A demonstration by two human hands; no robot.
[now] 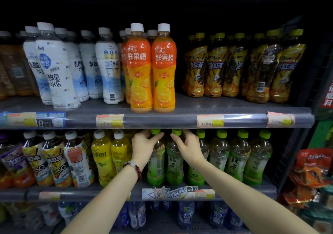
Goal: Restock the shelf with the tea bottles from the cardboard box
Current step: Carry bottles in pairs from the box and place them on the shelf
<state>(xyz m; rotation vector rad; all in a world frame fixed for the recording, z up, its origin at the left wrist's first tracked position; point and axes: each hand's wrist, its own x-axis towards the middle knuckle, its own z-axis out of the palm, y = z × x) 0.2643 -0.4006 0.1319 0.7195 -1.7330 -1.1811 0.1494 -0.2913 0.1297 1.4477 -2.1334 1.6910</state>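
Observation:
Several green tea bottles with lime caps stand in a row on the middle shelf (266, 188). My left hand (143, 146) wraps the neck of the leftmost green tea bottle (156, 161). My right hand (189, 147) grips the upper part of the green tea bottle (173, 163) beside it, thumb across its shoulder. Both bottles stand upright on the shelf, touching each other. More green tea bottles (236, 158) continue to the right. The cardboard box is out of view.
Yellow lemon drink bottles (103, 158) stand just left of my left hand. The upper shelf (180, 120) overhangs close above the caps and carries orange juice bottles (151, 67) and iced black tea bottles (216, 66). Snack bags (311, 172) hang at the right.

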